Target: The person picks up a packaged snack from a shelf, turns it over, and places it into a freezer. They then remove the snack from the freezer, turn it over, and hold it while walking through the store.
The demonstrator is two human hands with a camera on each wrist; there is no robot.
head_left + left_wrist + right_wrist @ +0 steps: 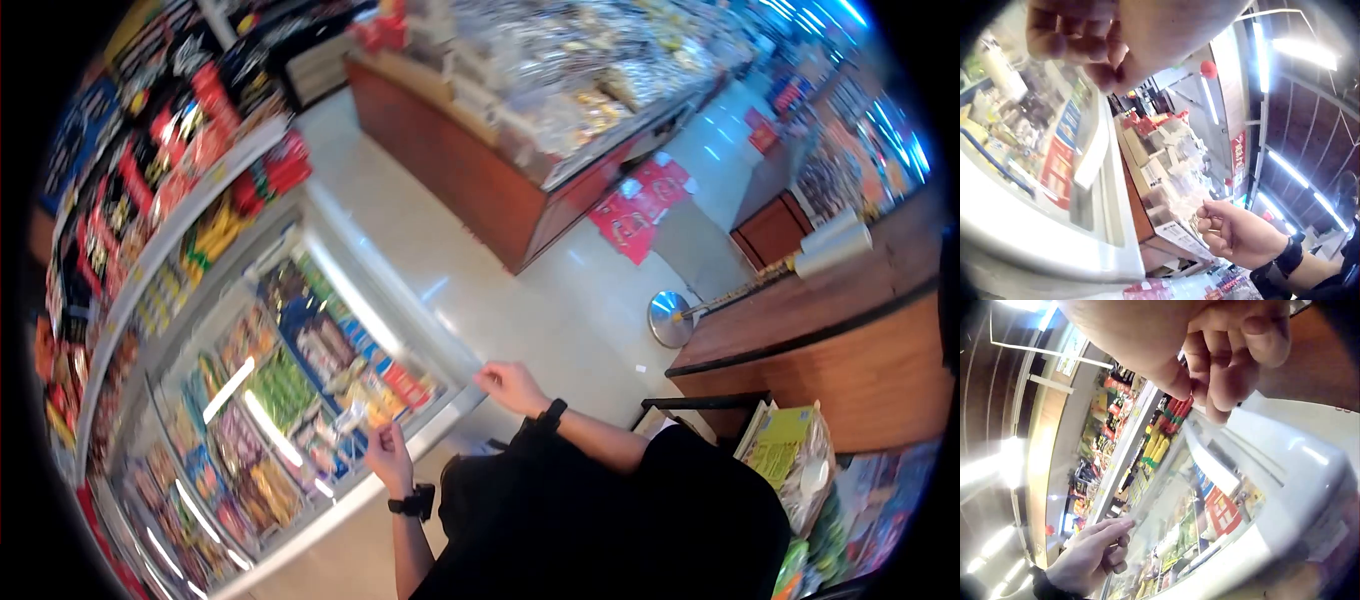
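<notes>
Two bare hands on my feed, and nothing visible in either: the left hand (390, 462) is held up beside the near rim, fingers loosely curled, and the right hand (515, 388) is just off the corner, fingers loosely curled too. They're well apart from each other, black wristbands (548, 415) showing on both. Whether any fingertip touches the rim, I can't tell.

Right under them, the chest freezer (330, 510). From where I sit, its long axis runs lower left to upper right in the head view, one corner pointing at the right hand. Inside, packages lie grouped between dividers, I'd say so each kind reads from above; green packages (280, 388) sit mid-bin, a red box (405, 385) near the right end. Streaks of light over them look like reflections on glass.

Beyond its far side, a shelf (190, 197) shows red packets (165, 135), presumably facing out to be seen. Farther across the floor, a wood-sided display (440, 165) is heaped with goods, and red sheets (635, 220) lie past its corner.
</notes>
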